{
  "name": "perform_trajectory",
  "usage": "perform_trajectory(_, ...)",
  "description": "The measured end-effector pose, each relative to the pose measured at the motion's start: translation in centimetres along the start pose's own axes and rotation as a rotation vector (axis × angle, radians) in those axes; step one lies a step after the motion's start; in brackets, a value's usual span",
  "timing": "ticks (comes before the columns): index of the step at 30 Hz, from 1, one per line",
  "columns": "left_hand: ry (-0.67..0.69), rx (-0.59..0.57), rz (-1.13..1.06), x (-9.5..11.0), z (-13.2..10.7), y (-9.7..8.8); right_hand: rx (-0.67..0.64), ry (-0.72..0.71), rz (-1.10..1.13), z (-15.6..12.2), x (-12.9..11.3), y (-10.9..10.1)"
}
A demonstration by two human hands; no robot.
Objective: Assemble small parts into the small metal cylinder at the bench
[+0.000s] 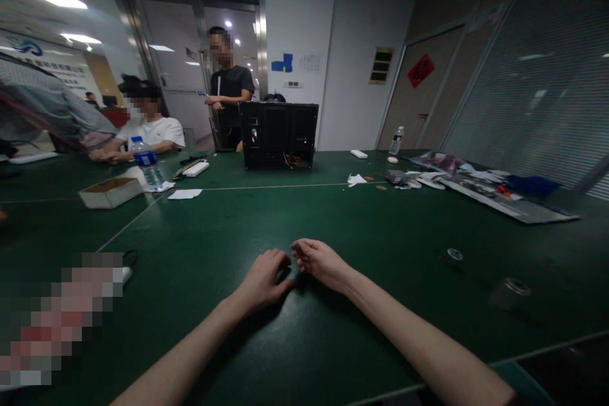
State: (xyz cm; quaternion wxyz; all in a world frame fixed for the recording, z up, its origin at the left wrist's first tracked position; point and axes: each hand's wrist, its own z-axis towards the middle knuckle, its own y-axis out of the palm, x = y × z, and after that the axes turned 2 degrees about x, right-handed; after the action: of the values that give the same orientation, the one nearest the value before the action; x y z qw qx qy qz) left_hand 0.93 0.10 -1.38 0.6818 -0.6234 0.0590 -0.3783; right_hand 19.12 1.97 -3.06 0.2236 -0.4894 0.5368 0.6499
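My left hand rests low over the green table, its fingers curved and the thumb apart from them. Nothing shows between them. Just to its right is my right hand, turned on its side with the fingers curled in and pinched together. Something small and dark may be at those fingertips, but it is too small to name. The two hands face each other with a narrow gap between them.
A black computer case stands at the far side. To the left are a water bottle and an open box. Two spools lie to the right, before a cluttered board. People are beyond the table.
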Motion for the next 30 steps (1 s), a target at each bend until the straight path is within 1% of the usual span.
perform_trajectory(4, 0.012, -0.005, 0.004, -0.1, 0.0, 0.0, 0.006, -0.021, -0.001, 0.0, -0.1, 0.0)
perform_trajectory(14, -0.017, -0.017, -0.003, 0.0, -0.1, -0.2, 0.045, -0.041, -0.019, -0.6, -1.1, 0.7)
perform_trajectory(20, -0.027, -0.021, -0.009, 0.0, -0.2, -0.2, 0.03, -0.058, -0.043, -0.6, -1.1, 0.6)
perform_trajectory(30, -0.02, -0.013, 0.006, 0.1, -0.2, -0.2, 0.049, -0.054, -0.038, -0.5, -0.9, 0.3)
